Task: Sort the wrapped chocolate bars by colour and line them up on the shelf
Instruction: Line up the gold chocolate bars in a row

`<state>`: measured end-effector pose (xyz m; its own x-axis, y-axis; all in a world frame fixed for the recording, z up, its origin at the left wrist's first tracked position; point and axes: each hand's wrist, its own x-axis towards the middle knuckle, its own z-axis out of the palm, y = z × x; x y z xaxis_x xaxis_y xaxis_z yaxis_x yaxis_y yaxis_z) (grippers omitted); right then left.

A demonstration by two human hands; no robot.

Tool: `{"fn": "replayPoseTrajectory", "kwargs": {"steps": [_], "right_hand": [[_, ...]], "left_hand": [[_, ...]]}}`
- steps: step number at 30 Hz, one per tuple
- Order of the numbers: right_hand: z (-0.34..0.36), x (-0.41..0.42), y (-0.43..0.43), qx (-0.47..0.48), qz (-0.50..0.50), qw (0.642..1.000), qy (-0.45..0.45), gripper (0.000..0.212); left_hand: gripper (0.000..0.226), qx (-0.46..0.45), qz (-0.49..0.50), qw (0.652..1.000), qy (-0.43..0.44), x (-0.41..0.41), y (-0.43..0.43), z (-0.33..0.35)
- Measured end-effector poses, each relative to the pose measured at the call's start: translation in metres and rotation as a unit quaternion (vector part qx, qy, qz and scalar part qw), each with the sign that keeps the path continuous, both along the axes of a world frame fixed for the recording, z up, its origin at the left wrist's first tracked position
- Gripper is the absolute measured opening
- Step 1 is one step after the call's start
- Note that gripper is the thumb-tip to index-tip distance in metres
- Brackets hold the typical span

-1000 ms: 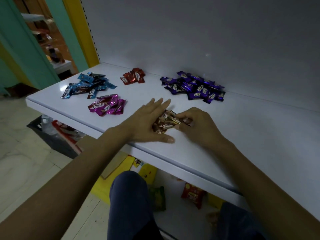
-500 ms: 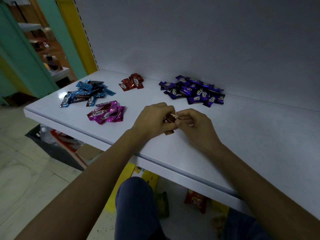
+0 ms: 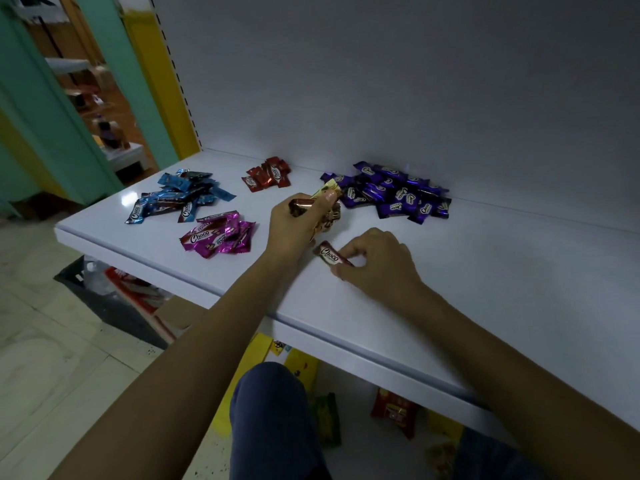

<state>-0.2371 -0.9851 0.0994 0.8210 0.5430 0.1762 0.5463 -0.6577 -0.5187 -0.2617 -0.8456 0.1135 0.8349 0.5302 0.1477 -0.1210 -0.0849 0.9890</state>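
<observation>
Head view: the left hand is curled round a bunch of gold bars, held just above the shelf. The right hand pinches 1 brown bar lying on the shelf. This looks like the lining-up step; the next move calls for squaring that bar.

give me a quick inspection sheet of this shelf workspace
surface: white shelf, glossy, bars lying on its left half.
job's things: blue pile, red pile, purple pile and pink pile lie apart; single dark bar lies nearer the front.
clutter: snack packets and a dark crate on the floor under the shelf.
grippers: left hand grips a bunch of gold bars; right hand pinches the single dark bar.
cables: nothing seen.
surroundings: white back panel, yellow upright, green posts, tiled floor.
</observation>
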Motion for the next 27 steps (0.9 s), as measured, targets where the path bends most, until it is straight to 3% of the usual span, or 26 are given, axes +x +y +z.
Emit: {"fn": "replayPoseTrajectory", "kwargs": {"steps": [3,7,11,15,17,20,27], "right_hand": [[0.012,0.007,-0.023,-0.02,-0.002,0.999,0.03,0.01],[0.025,0.024,-0.113,-0.068,-0.071,0.995,0.008,0.013],[0.028,0.036,-0.202,-0.142,-0.164,0.976,0.021,0.021],[0.015,0.016,-0.231,-0.254,-0.215,0.934,-0.131,0.04],[0.006,0.003,-0.224,-0.253,-0.198,0.938,-0.129,0.049],[-0.006,0.022,-0.219,-0.221,-0.251,0.939,-0.08,0.057],[-0.012,0.102,-0.23,-0.139,-0.365,0.92,0.029,0.067]], "left_hand": [[0.022,-0.032,0.006,0.999,0.006,0.0,-0.017,0.004],[0.024,-0.098,-0.024,0.995,0.02,0.016,-0.065,0.003],[0.026,-0.191,-0.121,0.973,0.035,0.043,-0.155,0.01],[0.038,-0.23,-0.172,0.957,0.05,0.063,-0.223,0.011],[0.039,-0.232,-0.166,0.957,0.058,0.066,-0.237,0.002],[0.025,-0.228,-0.168,0.958,0.046,0.066,-0.242,-0.008],[0.035,-0.229,-0.226,0.947,0.018,0.064,-0.24,-0.008]]}}
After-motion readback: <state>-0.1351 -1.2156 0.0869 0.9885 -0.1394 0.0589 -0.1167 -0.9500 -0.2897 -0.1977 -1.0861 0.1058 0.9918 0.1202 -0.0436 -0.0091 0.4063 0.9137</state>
